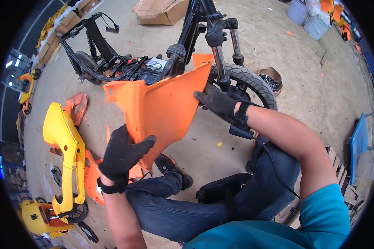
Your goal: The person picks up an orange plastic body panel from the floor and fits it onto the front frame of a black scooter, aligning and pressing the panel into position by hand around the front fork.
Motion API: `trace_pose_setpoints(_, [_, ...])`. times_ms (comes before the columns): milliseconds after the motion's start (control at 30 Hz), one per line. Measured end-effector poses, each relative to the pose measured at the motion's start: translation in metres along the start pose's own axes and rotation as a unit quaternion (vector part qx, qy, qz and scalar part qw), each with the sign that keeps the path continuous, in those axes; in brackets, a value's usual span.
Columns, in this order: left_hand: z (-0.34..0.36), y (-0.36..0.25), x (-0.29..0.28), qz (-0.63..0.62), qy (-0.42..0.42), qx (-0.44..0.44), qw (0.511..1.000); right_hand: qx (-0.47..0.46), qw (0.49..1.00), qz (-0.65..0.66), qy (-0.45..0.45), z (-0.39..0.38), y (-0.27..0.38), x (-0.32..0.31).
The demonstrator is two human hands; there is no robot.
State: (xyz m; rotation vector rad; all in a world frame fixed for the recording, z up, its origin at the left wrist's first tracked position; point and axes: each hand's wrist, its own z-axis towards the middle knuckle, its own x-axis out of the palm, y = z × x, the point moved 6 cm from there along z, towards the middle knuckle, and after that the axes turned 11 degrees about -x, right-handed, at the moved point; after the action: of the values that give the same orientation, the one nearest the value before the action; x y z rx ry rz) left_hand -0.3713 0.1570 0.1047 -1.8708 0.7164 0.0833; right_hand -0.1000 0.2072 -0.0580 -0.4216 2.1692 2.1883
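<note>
An orange plastic scooter body panel (164, 108) is held up in front of me, between my knees and a stripped black scooter frame (174, 56). My left hand (126, 153), in a black glove, grips the panel's lower left edge with the thumb across its face. On the right edge, my gloved right hand (218, 101) pinches the panel, its fingers partly behind it. Just past the panel stand the scooter's fork (222, 54) and front wheel (253, 81). The panel hides part of the frame.
Yellow body panels (66, 141) and orange pieces (93, 178) lie on the floor at my left, by a yellow scooter (39, 216). A round container of small hardware (271, 79) sits beyond the wheel. A cardboard box (160, 12) and buckets (318, 25) stand farther back.
</note>
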Motion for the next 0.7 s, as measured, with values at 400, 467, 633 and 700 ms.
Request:
trace_pose_setpoints(400, [0.018,-0.038,0.047,-0.054,0.017,0.107,0.993,-0.118,0.888,-0.442,0.051,0.023,-0.033,0.002])
trace_pose_setpoints(467, [0.024,-0.034,0.051,-0.019,0.005,0.126,0.992,-0.117,0.896,-0.428,0.028,0.026,-0.033,0.007])
trace_pose_setpoints(633, [0.037,-0.031,0.077,-0.04,0.002,0.169,0.985,-0.021,0.988,-0.143,-0.056,0.019,-0.028,-0.01])
trace_pose_setpoints(700, [0.043,-0.03,0.085,-0.026,-0.013,0.185,0.982,-0.076,0.988,-0.1,-0.093,0.02,-0.034,-0.011])
